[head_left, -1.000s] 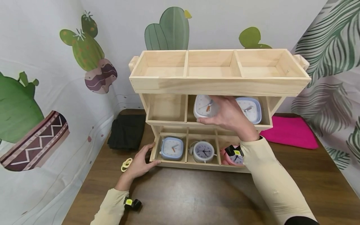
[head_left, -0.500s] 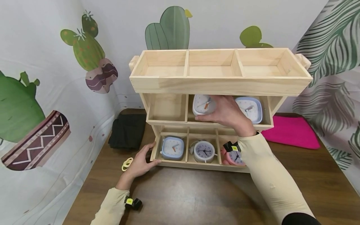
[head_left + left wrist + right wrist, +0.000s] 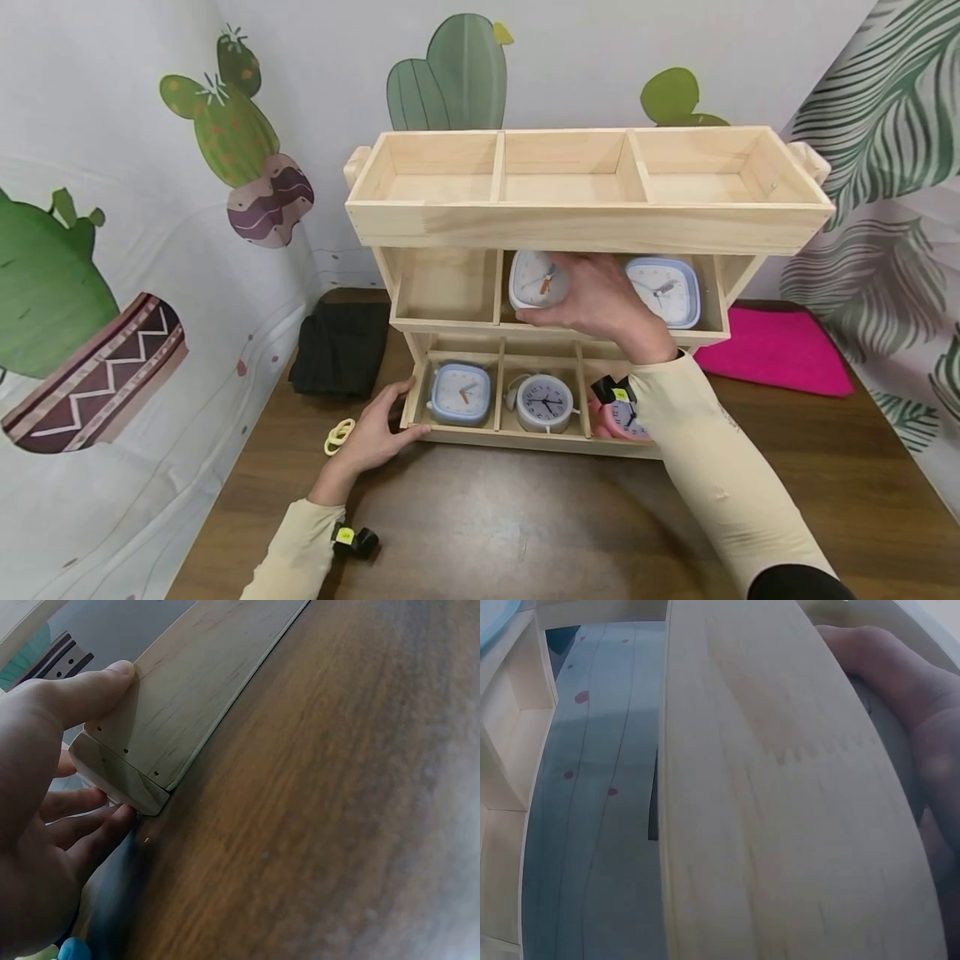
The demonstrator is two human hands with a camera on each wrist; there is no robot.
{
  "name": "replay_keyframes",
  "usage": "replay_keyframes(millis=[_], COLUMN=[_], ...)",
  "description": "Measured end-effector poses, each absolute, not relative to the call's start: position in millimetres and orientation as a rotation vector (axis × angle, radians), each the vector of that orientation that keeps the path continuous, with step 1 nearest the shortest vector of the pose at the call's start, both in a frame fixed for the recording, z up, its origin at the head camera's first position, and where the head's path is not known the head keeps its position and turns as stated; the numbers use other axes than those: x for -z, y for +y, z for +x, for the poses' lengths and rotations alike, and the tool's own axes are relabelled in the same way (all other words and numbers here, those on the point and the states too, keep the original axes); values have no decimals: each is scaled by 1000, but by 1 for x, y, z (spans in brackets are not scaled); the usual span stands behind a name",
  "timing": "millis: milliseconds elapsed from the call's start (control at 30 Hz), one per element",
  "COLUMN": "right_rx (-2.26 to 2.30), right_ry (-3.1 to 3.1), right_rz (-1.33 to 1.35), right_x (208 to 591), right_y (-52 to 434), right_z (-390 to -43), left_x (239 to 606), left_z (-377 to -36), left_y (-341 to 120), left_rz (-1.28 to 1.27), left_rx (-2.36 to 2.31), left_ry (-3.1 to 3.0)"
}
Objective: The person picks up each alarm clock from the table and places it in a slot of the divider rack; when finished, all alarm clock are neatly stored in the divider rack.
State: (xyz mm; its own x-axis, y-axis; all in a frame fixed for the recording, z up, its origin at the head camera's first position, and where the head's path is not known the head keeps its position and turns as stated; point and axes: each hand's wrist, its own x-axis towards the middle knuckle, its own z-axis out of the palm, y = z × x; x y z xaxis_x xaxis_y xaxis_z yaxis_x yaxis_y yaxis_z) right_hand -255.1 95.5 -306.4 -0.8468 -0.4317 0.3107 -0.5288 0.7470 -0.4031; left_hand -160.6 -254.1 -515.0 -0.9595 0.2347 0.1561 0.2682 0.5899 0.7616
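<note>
A three-tier wooden shelf [image 3: 585,227] divided into compartments stands on the table. My right hand [image 3: 603,302] reaches into the middle tier and grips a white alarm clock [image 3: 531,282] with an orange hand, tilted in the centre compartment. Its right side is hidden by my fingers. My left hand [image 3: 375,435] holds the lower left corner of the shelf; in the left wrist view its thumb [image 3: 101,691] lies on the front board [image 3: 187,682], the other fingers around the side. In the right wrist view a board [image 3: 772,787] covers much of the right hand [image 3: 922,697].
A blue-rimmed clock [image 3: 663,292] sits right of my right hand. The bottom tier holds a blue clock [image 3: 461,393], a grey-white clock [image 3: 544,403] and a pink clock [image 3: 621,417]. Black cloth [image 3: 339,350], yellow rings [image 3: 339,437] and pink cloth [image 3: 776,350] lie beside the shelf.
My right hand and the white alarm clock have shifted slightly left within the middle tier. The left hand stays at the shelf's corner.
</note>
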Motion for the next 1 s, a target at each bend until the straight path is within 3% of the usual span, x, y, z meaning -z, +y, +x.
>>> replay_keyframes(millis=[1000], right_rx=[-634], right_ry=[-2831], right_rz=[791], right_x=[301], right_y=[91], right_z=[-256], left_x=[516], left_z=[-162], left_y=[-254], left_rz=[-454], left_rx=[1332], left_ry=[-2748])
